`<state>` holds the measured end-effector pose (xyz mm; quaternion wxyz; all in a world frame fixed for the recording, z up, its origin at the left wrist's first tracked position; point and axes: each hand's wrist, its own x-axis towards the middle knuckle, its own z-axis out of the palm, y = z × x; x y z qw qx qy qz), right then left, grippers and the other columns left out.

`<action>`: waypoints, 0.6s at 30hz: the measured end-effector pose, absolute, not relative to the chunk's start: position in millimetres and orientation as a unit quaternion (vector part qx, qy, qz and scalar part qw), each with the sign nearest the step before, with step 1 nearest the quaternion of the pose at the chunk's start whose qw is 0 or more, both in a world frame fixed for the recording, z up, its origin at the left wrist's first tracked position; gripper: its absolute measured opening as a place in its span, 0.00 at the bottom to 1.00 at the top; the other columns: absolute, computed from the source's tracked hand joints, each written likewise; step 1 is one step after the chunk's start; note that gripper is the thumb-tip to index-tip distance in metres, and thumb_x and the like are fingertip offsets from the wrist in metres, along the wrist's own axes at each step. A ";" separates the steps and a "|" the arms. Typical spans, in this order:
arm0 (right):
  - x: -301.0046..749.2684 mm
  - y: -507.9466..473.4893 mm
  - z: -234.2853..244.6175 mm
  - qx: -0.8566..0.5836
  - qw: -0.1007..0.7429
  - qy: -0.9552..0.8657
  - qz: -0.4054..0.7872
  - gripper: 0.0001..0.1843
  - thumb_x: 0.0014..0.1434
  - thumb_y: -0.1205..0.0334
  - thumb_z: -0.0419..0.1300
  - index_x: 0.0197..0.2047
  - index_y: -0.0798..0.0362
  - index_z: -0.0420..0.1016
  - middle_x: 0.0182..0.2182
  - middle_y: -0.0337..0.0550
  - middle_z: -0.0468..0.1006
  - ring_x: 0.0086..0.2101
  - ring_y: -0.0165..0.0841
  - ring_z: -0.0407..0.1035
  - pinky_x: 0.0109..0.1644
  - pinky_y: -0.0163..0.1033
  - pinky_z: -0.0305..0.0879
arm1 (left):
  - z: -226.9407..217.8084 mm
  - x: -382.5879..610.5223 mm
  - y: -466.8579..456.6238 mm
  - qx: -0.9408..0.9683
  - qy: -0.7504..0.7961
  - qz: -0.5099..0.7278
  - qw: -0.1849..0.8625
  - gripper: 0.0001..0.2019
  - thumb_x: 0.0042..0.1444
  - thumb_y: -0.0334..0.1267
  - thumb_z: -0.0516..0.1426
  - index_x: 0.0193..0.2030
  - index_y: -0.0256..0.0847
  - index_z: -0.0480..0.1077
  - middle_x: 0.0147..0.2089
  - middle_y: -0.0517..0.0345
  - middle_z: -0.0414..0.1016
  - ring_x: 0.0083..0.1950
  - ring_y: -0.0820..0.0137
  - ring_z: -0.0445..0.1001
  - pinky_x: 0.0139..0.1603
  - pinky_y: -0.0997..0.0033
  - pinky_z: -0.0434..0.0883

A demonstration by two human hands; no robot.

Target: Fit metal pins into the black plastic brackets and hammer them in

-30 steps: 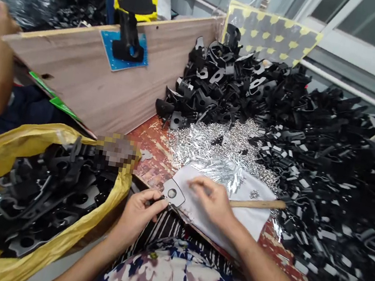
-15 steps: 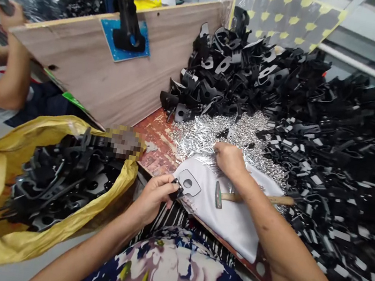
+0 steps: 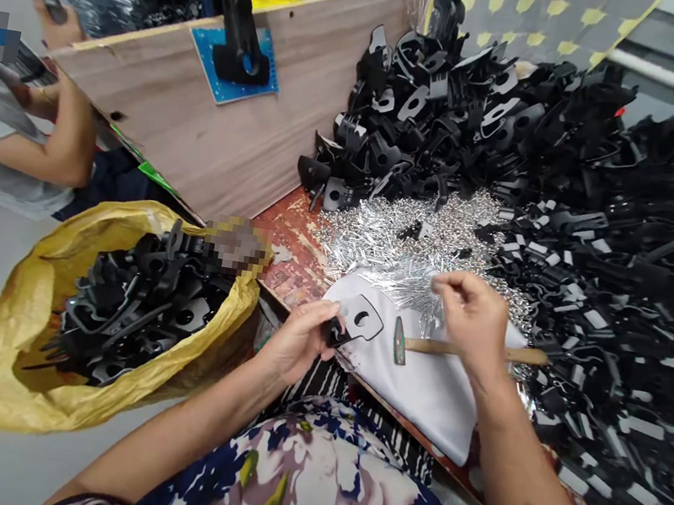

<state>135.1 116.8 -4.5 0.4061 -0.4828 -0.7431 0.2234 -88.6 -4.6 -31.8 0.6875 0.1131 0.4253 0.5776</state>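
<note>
My left hand [image 3: 301, 339] grips a black plastic part [image 3: 369, 326] by its narrow hinged end. The part's flat plate with a round hole points away, over a pale grey cloth [image 3: 422, 398]. My right hand [image 3: 475, 319] is raised over the near right side of a pile of small silver metal pins [image 3: 372, 228], thumb and fingers pinched together. Whatever may be in that pinch is too small to make out. Below the right hand a small hammer [image 3: 455, 351] with a wooden handle lies on the cloth, its green-grey head toward the left hand.
Heaped black plastic parts [image 3: 447, 125] cover the back and right of the worn red table [image 3: 291, 258]. A wooden board [image 3: 267, 130] stands along the left. Left of the table sits a yellow sack [image 3: 10, 337] holding similar parts. Beyond the board is another person's arm [image 3: 72, 125].
My right hand has lifted off the pins and come back to the right, fingers pinched. The left hand has shifted slightly right and up with the plastic part. The view has also shifted.
</note>
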 end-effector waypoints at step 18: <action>79.2 37.4 -22.0 -0.344 0.483 -0.740 0.318 0.08 0.63 0.69 0.61 0.35 0.47 0.76 0.33 0.34 0.83 0.37 0.32 0.78 0.68 0.57 0.63 | -32.6 -68.8 -2.0 0.049 0.389 0.576 0.717 0.16 0.45 0.43 0.74 0.34 0.36 0.77 0.30 0.61 0.75 0.26 0.75 0.69 0.18 0.78 0.68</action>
